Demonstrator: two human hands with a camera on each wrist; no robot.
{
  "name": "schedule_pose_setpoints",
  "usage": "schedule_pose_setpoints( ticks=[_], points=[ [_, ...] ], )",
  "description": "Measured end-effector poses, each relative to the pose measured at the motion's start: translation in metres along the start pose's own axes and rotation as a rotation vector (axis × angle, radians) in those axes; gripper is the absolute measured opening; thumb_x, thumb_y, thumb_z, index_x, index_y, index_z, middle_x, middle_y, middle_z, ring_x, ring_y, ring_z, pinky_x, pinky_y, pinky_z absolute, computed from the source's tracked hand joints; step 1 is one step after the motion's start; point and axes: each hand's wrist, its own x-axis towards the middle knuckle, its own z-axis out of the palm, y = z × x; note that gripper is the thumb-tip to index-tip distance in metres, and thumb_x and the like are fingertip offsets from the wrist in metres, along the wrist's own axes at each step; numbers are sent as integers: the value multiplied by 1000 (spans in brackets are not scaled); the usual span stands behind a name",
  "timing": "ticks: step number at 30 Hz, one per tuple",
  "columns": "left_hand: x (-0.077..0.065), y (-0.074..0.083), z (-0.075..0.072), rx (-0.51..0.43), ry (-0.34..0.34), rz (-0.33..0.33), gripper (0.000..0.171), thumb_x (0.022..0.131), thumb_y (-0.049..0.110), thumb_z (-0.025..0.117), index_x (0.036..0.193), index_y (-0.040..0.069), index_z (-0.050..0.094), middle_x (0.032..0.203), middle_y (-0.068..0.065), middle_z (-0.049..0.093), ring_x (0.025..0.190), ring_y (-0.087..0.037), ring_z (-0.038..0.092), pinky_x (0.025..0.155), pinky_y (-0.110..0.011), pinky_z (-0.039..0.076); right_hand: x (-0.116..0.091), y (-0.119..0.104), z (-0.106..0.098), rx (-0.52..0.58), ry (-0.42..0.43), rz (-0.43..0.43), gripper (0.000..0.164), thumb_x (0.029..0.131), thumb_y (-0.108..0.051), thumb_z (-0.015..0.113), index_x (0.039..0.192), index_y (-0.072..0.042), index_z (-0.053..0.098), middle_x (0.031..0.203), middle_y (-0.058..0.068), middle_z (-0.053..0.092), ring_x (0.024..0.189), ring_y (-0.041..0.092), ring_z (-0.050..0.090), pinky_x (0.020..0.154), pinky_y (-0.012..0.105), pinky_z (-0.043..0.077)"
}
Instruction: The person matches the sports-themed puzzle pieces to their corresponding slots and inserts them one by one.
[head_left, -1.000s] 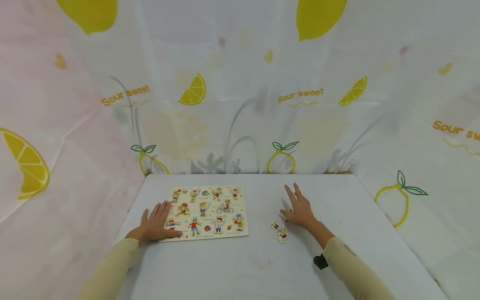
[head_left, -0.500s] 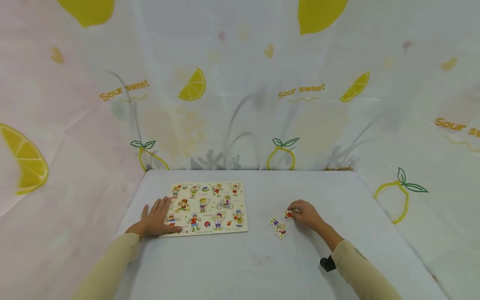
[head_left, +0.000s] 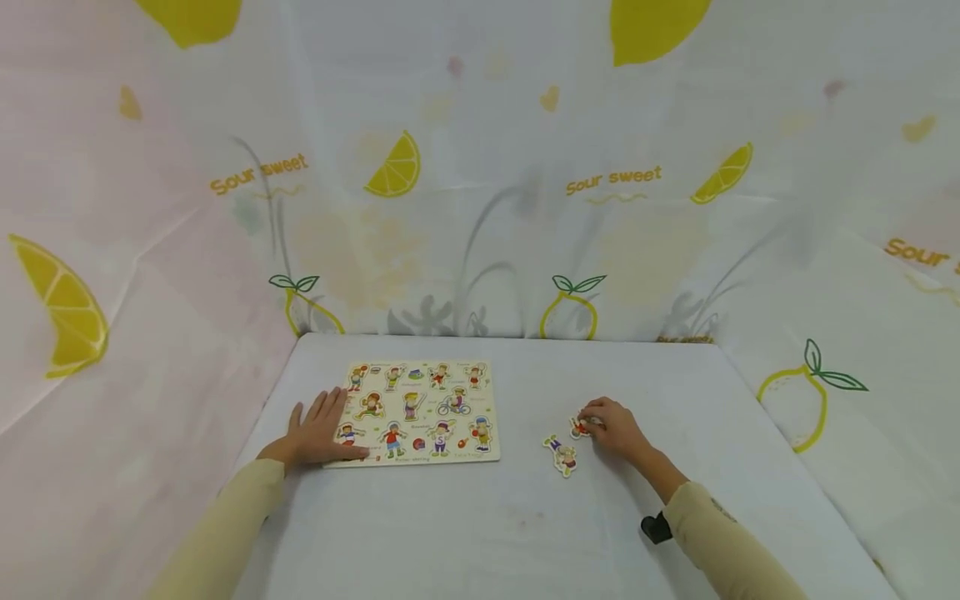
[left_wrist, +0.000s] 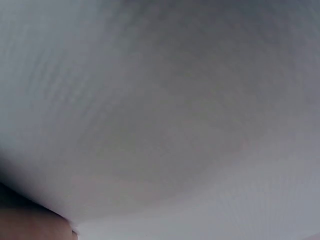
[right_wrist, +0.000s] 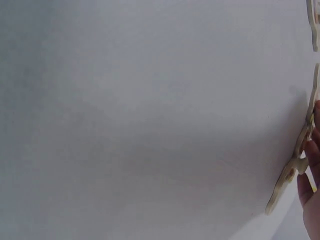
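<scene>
A flat puzzle board with printed sports figures lies on the left of the table in the head view. My left hand rests flat over its left edge, fingers straight and thumb along the front left corner. On the right, the fingers of my right hand pinch a small puzzle piece with red on it, partly covered by the fingertips. The right wrist view shows this piece's wooden edge beside the fingers. Just left and nearer lies a loose figure-shaped puzzle piece with purple trousers.
White cloth covers the table. A lemon-printed curtain rises behind it and on both sides. A black heart-shaped thing sits by the right sleeve. The left wrist view shows mostly blurred white cloth.
My right hand came down from spread fingers and closed on the red puzzle piece, then stayed there. My left hand stays on the board. The head view shifted slightly.
</scene>
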Motion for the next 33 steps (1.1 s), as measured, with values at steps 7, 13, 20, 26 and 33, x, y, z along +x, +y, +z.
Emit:
schedule_pose_setpoints(
  ticks=[7,13,20,26,33],
  points=[
    [6,9,-12,11,-38,16,141,65,85,64,157,-2,3,164,-25,2,151,-46,-1,113,-70,-10,4,-7,3,-51,55,35,5,89,-13,72,91,-9,74,107,15,67,101,35,64,83,57,48],
    [6,11,-19,-60,-89,29,144,61,79,73,157,-2,3,164,-26,-1,150,-47,-4,113,-70,-11,8,-11,2,-81,21,109,8,90,-17,72,90,-9,72,107,15,68,103,36,63,87,60,45],
    [-4,4,-18,-56,-66,15,142,62,76,75,157,-3,5,163,-28,3,150,-49,-1,112,-72,-8,20,-16,7,-76,48,130,13,91,-21,71,91,-8,71,109,15,68,105,36,63,92,62,41],
    [-8,6,-18,-10,-43,14,137,65,75,74,157,-2,8,163,-28,7,149,-50,4,112,-73,-3,24,-28,12,-35,68,161,15,89,-22,73,85,-8,70,109,16,67,109,35,62,93,60,41],
    [-13,2,-17,9,-34,60,129,67,75,74,158,4,16,162,-31,7,147,-53,6,112,-73,0,38,-59,20,84,144,189,19,87,-24,74,77,-10,66,106,13,67,103,32,64,90,54,42]
  ],
)
